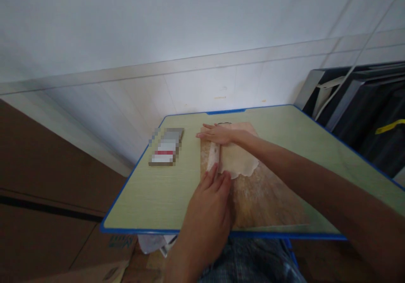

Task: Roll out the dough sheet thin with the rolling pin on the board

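Observation:
A pale rolling pin point(214, 156), whitened with what looks like flour, lies lengthwise on a wooden board point(259, 205). A thin sheet of dough point(238, 162) spreads to the right of the pin, its near edge ragged. My right hand point(218, 134) reaches across the dough and rests flat over the pin's far end, fingers stretched leftward. At the near end, my left hand point(211, 198) touches the pin with extended fingers. Both palms face down, and the pin's ends are hidden under the hands.
The board sits on a light green table point(139, 207) with a blue rim. A pixelated flat object point(166, 147) lies left of the board. Behind is a white wall point(202, 80). Dark flat items point(363, 97) lean at the right; a brown carton point(104, 249) stands lower left.

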Tool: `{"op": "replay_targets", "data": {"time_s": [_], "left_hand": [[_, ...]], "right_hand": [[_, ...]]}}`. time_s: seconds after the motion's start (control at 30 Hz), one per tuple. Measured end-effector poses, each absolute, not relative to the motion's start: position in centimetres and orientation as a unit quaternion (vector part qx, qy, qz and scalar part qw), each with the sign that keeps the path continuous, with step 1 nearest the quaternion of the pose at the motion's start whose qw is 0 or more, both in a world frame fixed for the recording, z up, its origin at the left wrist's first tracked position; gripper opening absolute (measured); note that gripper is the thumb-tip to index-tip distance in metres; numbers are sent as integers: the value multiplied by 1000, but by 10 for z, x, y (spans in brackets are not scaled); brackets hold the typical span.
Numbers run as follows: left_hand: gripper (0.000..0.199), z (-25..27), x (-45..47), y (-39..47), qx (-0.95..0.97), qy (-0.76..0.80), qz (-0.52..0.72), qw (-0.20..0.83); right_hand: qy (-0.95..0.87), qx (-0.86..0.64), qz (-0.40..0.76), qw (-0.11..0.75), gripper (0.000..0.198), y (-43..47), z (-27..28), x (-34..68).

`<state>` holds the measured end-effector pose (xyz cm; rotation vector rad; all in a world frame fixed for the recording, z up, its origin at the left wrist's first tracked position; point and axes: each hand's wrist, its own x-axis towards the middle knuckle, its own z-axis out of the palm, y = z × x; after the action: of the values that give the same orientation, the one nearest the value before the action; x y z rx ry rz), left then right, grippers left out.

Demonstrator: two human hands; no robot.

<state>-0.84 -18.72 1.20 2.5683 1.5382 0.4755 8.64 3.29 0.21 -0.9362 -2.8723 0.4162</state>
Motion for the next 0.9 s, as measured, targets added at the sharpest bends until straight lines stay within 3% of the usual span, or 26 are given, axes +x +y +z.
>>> {"op": "replay_targets", "data": {"time_s": [0.2,0.37,0.67,0.9], "left_hand": [[45,-5,32,-189,839,531,118,-10],[48,-3,33,-192,830,542,131,17],[44,-1,-12,-185,801,581,143,2],[44,2,-8,-186,807,577,127,-3]], "right_hand": [[-939,-277,191,73,46,36,1,123],[-951,-234,167,112,53,30,-4,117],[-935,-321,132,64,48,22,0,49],[-943,-296,123,86,45,20,0,79]]}}
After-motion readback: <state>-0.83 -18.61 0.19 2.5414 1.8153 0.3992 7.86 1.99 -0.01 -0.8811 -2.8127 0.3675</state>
